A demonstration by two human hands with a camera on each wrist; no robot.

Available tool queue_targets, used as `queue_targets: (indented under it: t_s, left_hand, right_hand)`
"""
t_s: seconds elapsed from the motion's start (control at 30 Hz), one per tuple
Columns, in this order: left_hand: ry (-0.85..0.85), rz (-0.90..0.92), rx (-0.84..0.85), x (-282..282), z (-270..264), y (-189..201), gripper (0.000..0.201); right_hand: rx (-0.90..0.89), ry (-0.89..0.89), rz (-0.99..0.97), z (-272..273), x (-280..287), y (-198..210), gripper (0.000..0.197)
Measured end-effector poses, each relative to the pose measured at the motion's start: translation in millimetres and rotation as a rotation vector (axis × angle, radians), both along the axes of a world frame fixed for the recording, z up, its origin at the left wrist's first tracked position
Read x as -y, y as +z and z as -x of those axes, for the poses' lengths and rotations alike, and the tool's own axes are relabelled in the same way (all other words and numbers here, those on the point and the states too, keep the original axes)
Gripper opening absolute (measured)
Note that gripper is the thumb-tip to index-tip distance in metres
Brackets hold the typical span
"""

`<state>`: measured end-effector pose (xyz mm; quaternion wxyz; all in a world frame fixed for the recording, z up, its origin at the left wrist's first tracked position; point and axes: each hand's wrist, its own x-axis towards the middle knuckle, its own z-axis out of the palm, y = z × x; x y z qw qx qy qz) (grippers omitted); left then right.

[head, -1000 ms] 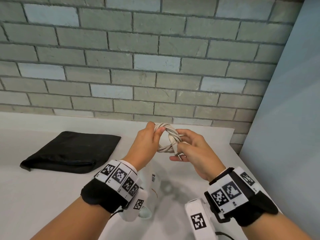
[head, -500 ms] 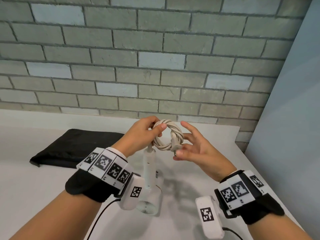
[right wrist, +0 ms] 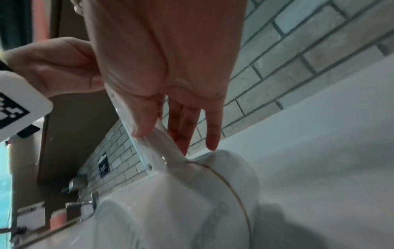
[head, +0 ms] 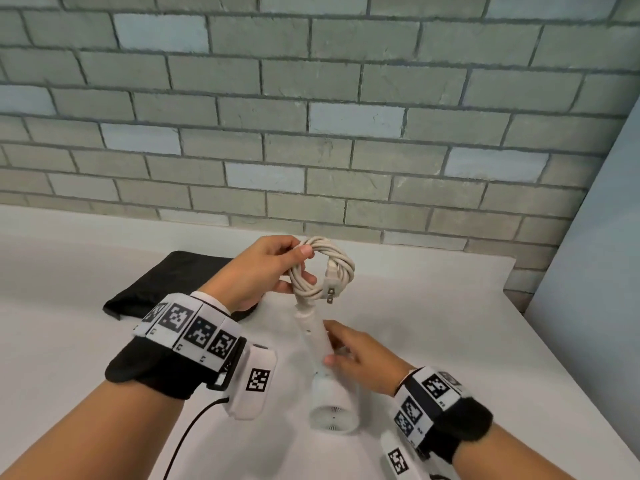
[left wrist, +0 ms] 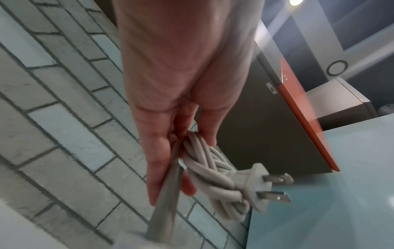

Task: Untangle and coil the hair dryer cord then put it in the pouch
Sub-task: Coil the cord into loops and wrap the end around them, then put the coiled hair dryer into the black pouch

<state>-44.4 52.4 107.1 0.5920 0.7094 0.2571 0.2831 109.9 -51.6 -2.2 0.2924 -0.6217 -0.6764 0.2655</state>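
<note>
My left hand (head: 301, 266) holds the coiled beige cord (head: 341, 266) above the white counter, thumb on top and fingers through the loop. In the left wrist view the left hand (left wrist: 181, 151) grips the cord bundle (left wrist: 213, 176), and the plug (left wrist: 255, 185) juts out sideways. The plug (head: 330, 289) hangs at the bottom of the coil. Below it the white hair dryer (head: 332, 403) stands on its barrel, handle (head: 311, 332) pointing up to the coil. My right hand (head: 330, 344) takes the handle between thumb and fingers; the right hand (right wrist: 162, 134) brackets the handle (right wrist: 153, 151). The black pouch (head: 166, 285) lies flat at the left.
A grey brick wall (head: 311, 133) runs along the back of the counter (head: 433, 306). A pale blue panel (head: 595, 271) stands at the right, past the counter's slanting right edge. A black wire (head: 194, 431) trails from my left wrist camera.
My right hand has let go of the coil and dropped to the hair dryer's handle. My left hand keeps the coil, now with the plug tucked against it.
</note>
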Motion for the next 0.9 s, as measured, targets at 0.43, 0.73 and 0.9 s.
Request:
queue_targets:
  t_s: [0.43, 0.73, 0.9]
  left_hand:
    - [0.063, 0.191, -0.493, -1.0, -8.4, -130.3, 0.031]
    - [-0.088, 0.037, -0.892, -6.6, -12.6, -135.9, 0.043]
    - [0.161, -0.464, -1.051, -62.6, 8.7, -106.8, 0.037]
  right_hand:
    - [1.072, 0.127, 0.281, -46.9, 2.8, -7.1, 0.051]
    - [0.893, 0.065, 0.434, -31.7, 2.8, -6.9, 0.055]
    - [0.665, -0.071, 0.341, -25.7, 4.5, 16.0, 0.049]
